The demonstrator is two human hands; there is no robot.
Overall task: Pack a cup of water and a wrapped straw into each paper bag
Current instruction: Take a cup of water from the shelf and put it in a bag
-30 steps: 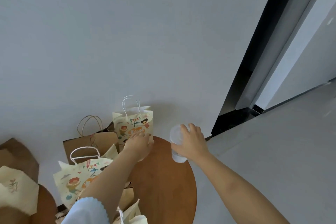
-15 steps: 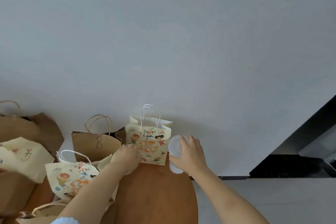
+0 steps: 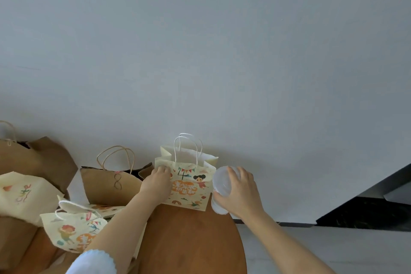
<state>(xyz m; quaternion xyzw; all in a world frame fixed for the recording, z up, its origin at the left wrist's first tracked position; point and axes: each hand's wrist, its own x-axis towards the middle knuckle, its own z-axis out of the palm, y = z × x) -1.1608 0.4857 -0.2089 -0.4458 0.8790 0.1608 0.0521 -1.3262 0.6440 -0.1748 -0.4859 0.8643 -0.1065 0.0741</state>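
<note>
A cream paper bag (image 3: 191,187) with cartoon prints and white handles stands open at the far edge of the round wooden table (image 3: 191,242). My left hand (image 3: 159,181) grips the bag's left front edge. My right hand (image 3: 239,192) holds a clear lidded plastic cup (image 3: 220,184) just right of the bag, tilted and about level with its top. No wrapped straw is visible.
A brown paper bag (image 3: 109,182) stands left of the cream bag against the grey wall. Another cartoon bag (image 3: 73,229) lies at the lower left, with more brown and cream bags (image 3: 24,193) beyond. A dark door frame (image 3: 367,211) is at the right.
The view has swung left. My left hand has slid up to the bag's left edge, and the cup in my right hand stays beside the bag.
</note>
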